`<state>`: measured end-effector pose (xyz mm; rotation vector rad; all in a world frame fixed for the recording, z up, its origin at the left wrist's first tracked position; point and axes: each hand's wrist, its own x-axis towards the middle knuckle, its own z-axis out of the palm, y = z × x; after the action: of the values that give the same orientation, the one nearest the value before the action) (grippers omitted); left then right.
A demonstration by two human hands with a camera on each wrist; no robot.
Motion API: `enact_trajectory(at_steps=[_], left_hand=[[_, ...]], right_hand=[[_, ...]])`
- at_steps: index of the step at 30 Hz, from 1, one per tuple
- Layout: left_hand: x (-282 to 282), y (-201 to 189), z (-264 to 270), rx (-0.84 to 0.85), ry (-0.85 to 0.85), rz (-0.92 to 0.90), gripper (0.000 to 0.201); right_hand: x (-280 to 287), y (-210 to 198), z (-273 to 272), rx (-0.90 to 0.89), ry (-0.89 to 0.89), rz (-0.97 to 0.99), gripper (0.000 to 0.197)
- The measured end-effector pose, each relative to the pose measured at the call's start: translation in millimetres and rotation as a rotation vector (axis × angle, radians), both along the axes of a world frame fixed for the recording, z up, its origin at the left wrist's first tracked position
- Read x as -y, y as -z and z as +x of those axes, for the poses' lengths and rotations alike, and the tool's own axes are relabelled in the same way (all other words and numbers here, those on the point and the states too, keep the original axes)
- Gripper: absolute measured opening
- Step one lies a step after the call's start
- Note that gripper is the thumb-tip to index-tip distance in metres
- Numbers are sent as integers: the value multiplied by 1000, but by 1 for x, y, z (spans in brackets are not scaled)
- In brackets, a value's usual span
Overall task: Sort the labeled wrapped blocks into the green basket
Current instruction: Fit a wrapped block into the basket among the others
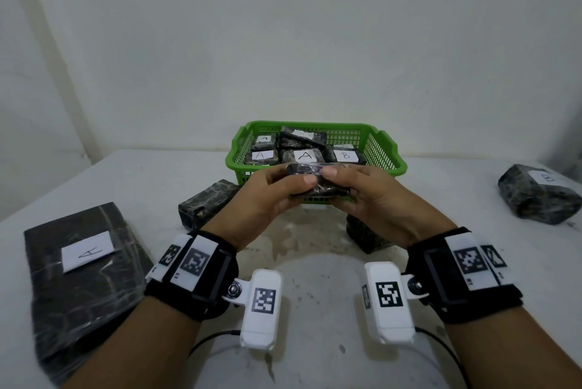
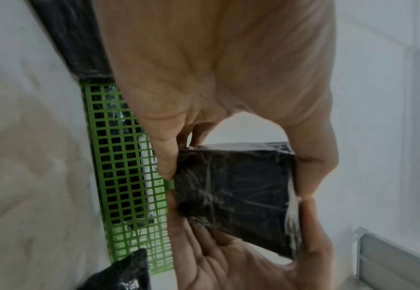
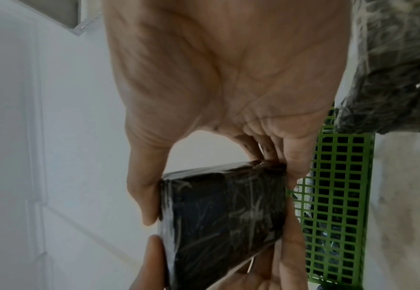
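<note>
Both hands hold one black wrapped block in front of the green basket, just above its near wall. My left hand grips the block's left end between thumb and fingers. My right hand grips the right end the same way. No label shows on the held block. Several wrapped blocks lie in the basket, some labelled A and one labelled B.
On the white table, a large flat wrapped pack labelled A lies at the left. An unlabelled-side block sits left of the basket, another under my right hand. A block labelled B lies far right. A wall stands behind.
</note>
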<state>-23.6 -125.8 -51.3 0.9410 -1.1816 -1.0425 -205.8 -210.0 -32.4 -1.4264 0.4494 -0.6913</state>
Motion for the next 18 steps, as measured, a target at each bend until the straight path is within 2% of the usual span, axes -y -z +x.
enact_trajectory(at_steps=[4, 6, 8, 11, 13, 15, 18], left_hand=[[-1, -2, -1, 27, 18, 7, 69], [-1, -3, 0, -32, -45, 6, 83], [-1, -2, 4, -46, -100, 1, 97], [-3, 0, 4, 31, -89, -11, 102], [-1, 0, 0, 24, -114, 5, 92], [1, -1, -4, -28, -178, 33, 68], [3, -1, -3, 30, -273, 17, 43]], right_hand=[[1, 0, 2, -7, 36, -20, 49], [0, -1, 1, -41, 20, -9, 50], [-1, -2, -1, -77, -9, 48, 52], [-2, -4, -2, -96, 5, 194, 56], [-2, -3, -2, -124, 56, 187, 47], [1, 0, -2, -152, 96, 108, 41], [2, 2, -2, -200, 144, 7, 48]])
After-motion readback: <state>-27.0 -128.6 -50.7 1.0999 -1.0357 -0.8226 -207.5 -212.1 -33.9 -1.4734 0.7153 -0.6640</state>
